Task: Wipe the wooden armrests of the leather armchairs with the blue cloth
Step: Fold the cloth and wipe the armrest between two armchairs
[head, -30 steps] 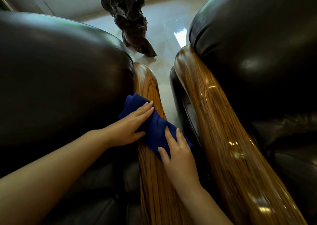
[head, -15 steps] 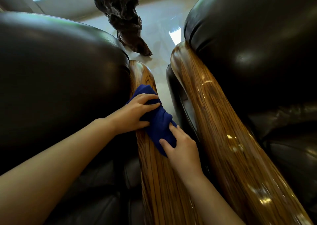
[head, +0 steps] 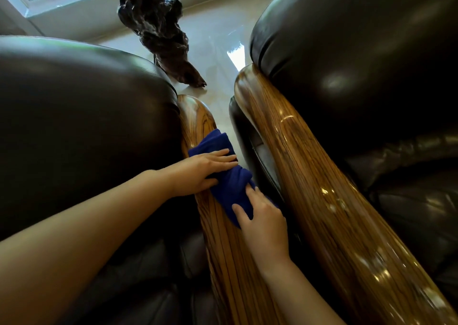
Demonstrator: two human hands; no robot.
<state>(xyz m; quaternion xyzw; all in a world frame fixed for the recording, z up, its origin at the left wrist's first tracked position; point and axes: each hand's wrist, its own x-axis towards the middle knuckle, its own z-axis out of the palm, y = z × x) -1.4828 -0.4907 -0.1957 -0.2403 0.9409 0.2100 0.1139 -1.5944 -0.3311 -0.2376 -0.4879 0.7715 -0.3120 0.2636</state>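
Note:
A folded blue cloth point(head: 228, 175) lies across the wooden armrest point(head: 223, 250) of the left leather armchair point(head: 81, 131). My left hand point(head: 200, 171) presses flat on the cloth's far part, fingers pointing right. My right hand point(head: 262, 220) holds the cloth's near end against the armrest's right side. The second glossy wooden armrest point(head: 317, 200) of the right leather armchair point(head: 359, 64) runs parallel on the right, with neither hand on it.
A narrow gap with shiny pale floor tiles point(head: 218, 59) separates the two chairs. A dark gnarled wooden sculpture point(head: 158, 27) stands on the floor beyond the armrests. A window sill point(head: 62, 4) lies at the top left.
Both hands and the cloth have slid forward along the left armrest, toward its rounded far end. The cloth bunched up under the hands.

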